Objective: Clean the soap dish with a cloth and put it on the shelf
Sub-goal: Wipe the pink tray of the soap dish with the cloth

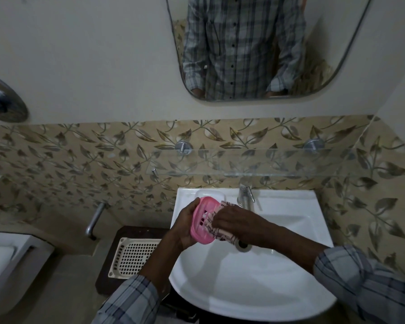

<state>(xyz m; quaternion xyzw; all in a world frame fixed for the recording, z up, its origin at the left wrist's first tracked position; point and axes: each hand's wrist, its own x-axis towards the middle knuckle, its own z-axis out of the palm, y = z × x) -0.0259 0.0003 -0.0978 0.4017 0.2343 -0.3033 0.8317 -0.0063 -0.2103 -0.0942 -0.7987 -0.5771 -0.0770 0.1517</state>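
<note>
The soap dish [200,215], pink and slotted, is held tilted over the rear left of the white sink [243,288], below the glass shelf [267,161], where it has not yet been put. Wiping looks to be the step in hand.

The dish is smooth plastic, held only by its left rim and back. A hard rub from the cloth [221,233] could twist it loose and drop it into the basin. On the lift, it might also knock the tap [244,195] or the shelf's clear front edge, which is easy to misjudge.

The left hand [185,228] wraps the dish from the left, fingers curled round its rim. The right hand [232,220] reaches across knuckles up, fingers bunched on the cloth and pressing it into the dish's hollow. In this dim light the thumb's place is unclear.
</note>
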